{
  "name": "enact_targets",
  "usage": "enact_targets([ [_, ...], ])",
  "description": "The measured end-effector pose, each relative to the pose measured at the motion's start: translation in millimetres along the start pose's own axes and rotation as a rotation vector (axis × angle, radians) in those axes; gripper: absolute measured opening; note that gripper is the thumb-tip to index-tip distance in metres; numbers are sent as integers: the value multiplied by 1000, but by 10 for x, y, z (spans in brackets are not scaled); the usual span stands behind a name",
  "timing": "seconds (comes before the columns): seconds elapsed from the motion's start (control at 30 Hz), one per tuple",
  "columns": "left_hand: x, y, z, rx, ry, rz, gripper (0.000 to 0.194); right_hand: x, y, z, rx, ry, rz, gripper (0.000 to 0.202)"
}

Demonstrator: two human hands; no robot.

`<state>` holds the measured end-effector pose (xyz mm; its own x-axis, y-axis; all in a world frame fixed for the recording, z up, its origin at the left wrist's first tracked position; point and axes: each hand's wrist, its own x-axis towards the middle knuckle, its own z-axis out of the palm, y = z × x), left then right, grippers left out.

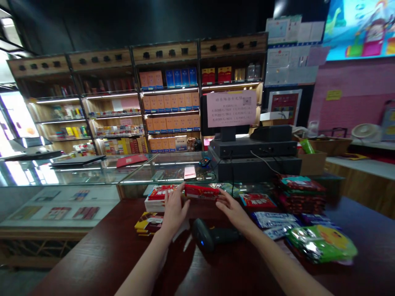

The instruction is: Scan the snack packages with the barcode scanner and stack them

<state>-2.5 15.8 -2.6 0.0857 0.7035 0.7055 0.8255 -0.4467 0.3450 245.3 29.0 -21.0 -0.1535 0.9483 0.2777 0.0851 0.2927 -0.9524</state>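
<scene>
Beyond the scanner (204,234), the left hand (175,207) and right hand (230,207) are holding a red packet (202,192) by its ends; a green bag (322,243) is lying right of the scanner.

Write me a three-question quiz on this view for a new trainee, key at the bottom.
1. Multiple choice: what is held between the left hand and the right hand?
a) a tall blue cardboard box
b) a slim, glossy red packet
c) a clear glass bottle

2. True or false: in the picture, the shiny green-and-yellow plastic bag lies to the right of the black plastic scanner with a small blue light.

3. Fill in: of the two hands, the flat yellow-and-brown packets lie nearer the ____ one.

Key: 1: b; 2: true; 3: left.
</scene>
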Motion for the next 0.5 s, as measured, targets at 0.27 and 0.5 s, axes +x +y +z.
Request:
enact_targets([
  [0.27, 80, -359, -290, -122, 106, -154, 42, 206, -230, 419, 5, -114, -105, 68],
  [0.5, 102, -780, -525, -188, 153, -296, 31, 438, -330, 817, -56, -207, -177, 47],
])
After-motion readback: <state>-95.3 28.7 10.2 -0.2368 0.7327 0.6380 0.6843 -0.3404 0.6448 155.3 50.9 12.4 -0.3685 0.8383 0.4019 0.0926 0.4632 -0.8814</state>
